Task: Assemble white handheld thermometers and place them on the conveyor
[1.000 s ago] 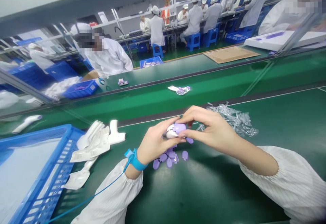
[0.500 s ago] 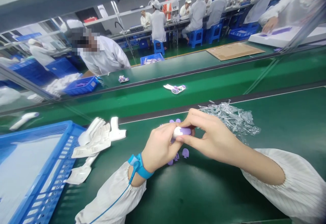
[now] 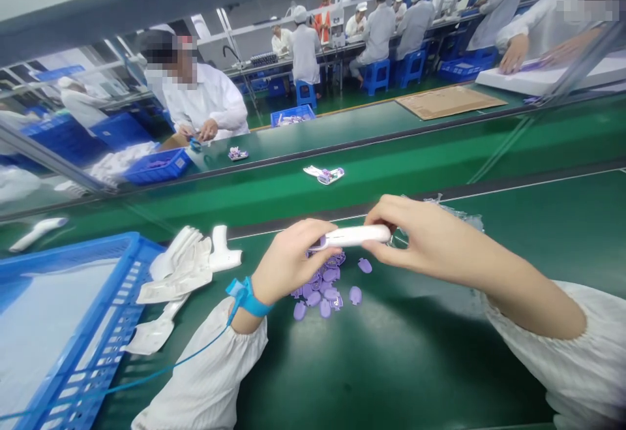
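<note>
My left hand (image 3: pixel 288 261) and my right hand (image 3: pixel 415 237) hold a long white plastic shell (image 3: pixel 355 235) level between them, a little above the green table (image 3: pixel 391 365). The left fingers pinch its purple-tipped left end; the right fingers grip its right end. Under the shell lies a heap of several small purple caps (image 3: pixel 325 286). A blue wrist strap (image 3: pixel 247 296) with a cord is on my left wrist.
White shell halves (image 3: pixel 183 267) lie beside a blue crate (image 3: pixel 59 325) at the left. Crumpled clear plastic bags (image 3: pixel 460 218) sit behind my right hand. A part (image 3: pixel 325 174) lies on the conveyor belt beyond. People in white coats work at benches across the belt.
The white shell, held end-on before, is now turned sideways and stretched between both hands. My hands have moved apart and risen a little, uncovering the purple caps.
</note>
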Available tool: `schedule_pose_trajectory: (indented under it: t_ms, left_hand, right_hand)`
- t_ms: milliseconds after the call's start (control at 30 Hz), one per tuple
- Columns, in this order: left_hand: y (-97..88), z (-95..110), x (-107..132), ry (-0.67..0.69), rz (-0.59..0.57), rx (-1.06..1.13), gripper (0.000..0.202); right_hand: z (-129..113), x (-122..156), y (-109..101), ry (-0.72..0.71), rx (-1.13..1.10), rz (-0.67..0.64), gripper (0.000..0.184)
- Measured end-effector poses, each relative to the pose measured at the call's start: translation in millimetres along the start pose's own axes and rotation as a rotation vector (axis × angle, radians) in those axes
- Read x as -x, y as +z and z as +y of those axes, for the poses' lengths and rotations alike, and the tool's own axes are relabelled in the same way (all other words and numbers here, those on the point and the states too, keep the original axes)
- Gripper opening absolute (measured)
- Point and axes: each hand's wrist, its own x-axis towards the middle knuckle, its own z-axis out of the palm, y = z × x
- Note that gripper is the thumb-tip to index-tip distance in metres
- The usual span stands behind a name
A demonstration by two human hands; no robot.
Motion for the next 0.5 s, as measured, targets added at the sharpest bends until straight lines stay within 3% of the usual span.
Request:
schedule_pose_trajectory:
  t_ms: [100, 300, 500]
  left_hand:
    - [7.4, 2, 3, 0.078, -0.029, -0.094, 0.022]
    - [27.5, -4, 8, 0.096, 0.167, -0.246, 0.019]
    - [25.5, -11, 4, 0.066, 0.143, -0.186, 0.018]
  right_hand:
    - [-4, 0, 22, -0.05, 0.041, -0.048, 0.032]
    - [-5, -2, 60, 0.058, 0.044, 0.19, 0.026]
    - [2, -8, 57, 0.041, -0.028, 0.156, 0.029]
